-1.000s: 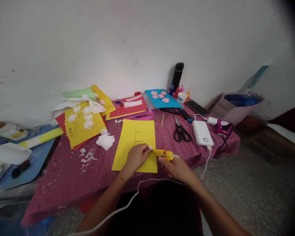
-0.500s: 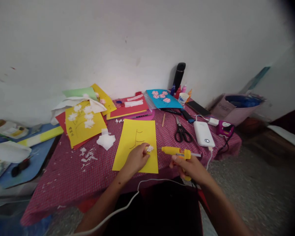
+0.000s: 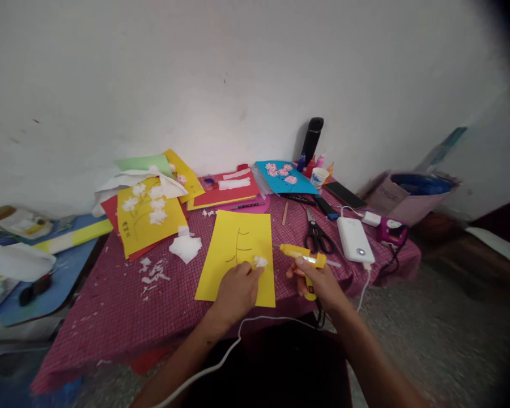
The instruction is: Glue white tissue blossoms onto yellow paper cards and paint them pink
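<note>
A yellow sheet of paper [image 3: 215,272] with a branch drawn in dark lines lies before me. My left hand [image 3: 238,286] rests over its lower part, fingers pinched together at the lower edge of a small crumpled white paper flower [image 3: 260,261]. Just what the fingertips grip is partly hidden. On the right, my right hand [image 3: 317,280] is wrapped round the handle of a yellow glue gun [image 3: 295,250]. Its nozzle points left, to the sheet's right edge, and a clear glue stick shows at its back.
Black scissors [image 3: 318,238] and a white power bank [image 3: 355,239] lie at right. Cut white paper [image 3: 186,247] and scraps [image 3: 154,272] are at left, near a yellow flower picture [image 3: 170,212]. A blue sheet [image 3: 276,182] sits behind. A white cable [image 3: 240,334] crosses my front.
My left hand has turned and shifted toward me, its fingertips now below the flower. The glue gun has moved slightly left and its body tilted. The flower stays in place on the sheet.
</note>
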Tool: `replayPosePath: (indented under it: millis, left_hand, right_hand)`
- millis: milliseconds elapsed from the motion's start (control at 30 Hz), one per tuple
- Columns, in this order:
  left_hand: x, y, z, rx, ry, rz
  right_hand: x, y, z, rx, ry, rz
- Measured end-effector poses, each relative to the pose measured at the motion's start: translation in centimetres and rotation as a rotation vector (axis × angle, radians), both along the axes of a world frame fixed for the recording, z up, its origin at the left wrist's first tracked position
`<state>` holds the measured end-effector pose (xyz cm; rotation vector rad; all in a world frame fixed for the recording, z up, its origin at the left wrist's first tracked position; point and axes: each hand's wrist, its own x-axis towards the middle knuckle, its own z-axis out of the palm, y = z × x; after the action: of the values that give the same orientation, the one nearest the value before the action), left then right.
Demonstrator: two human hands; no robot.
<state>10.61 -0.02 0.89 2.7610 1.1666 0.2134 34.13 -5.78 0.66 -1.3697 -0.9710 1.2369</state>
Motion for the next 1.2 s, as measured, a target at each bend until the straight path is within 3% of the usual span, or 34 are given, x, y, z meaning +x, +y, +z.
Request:
replayPosePath:
  millis: [333, 567, 833, 1000, 1100, 1200]
  left_hand:
    - [-0.1, -0.4, -0.4, -0.034, 0.011, -0.043]
    - [0.5, -0.4, 0.4, 0.001, -0.024, 0.052]
    - [0.7, -0.6, 0.9, -0.028, -0.048, 0.06]
    - [-3.2, 1.2, 0.3, -0.015, -0.17, 0.187]
    - [-7.5, 3.4, 0.0, -0.013, -0.198, 0.258]
    - [-11.9, 5.4, 0.4, 0.048, -0.184, 0.426]
  right_hand:
    - [0.0, 0.2, -0.8, -0.02, -0.023, 0.002]
    - [-0.3, 0.2, -0.3, -0.03, -0.068, 0.022]
    - [0.0, 0.1, -0.8, -0.043, -0.065, 0.038]
    - [0.0, 0.1, -0.8, -0.043, -0.059, 0.024]
    - [0.1, 0.0, -0.9, -0.043, -0.071, 0.032]
    - [0.3, 0.1, -1.2, -0.047, -0.05, 0.035]
